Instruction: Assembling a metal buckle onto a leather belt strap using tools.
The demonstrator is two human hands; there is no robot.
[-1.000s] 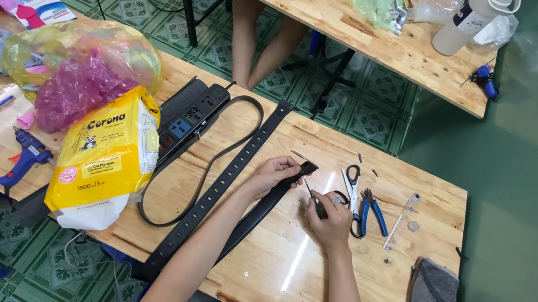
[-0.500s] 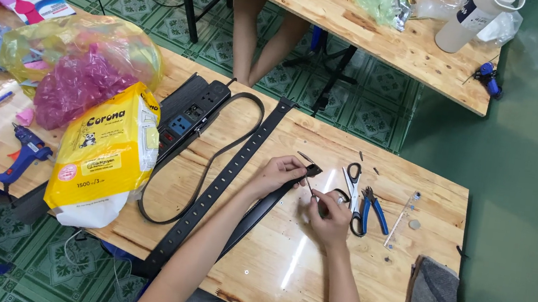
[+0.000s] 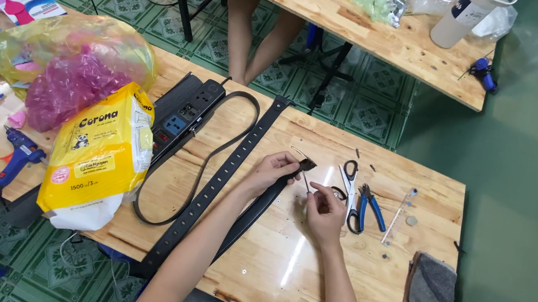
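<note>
The black belt point(image 3: 260, 202) lies on the wooden table point(image 3: 282, 258), its end lifted where the left hand point(image 3: 271, 170) pinches it between thumb and fingers. Just right of that grip, the right hand point(image 3: 324, 208) closes its fingertips on a thin metal pin point(image 3: 306, 179) aimed at the belt end. Beyond the right hand lie scissors point(image 3: 348, 183) and blue-handled pliers point(image 3: 370, 207). Left of the grip runs a punched black strap point(image 3: 215, 185).

Black belt strap point(image 3: 260, 206) lies diagonally on the table, end lifted.
</note>
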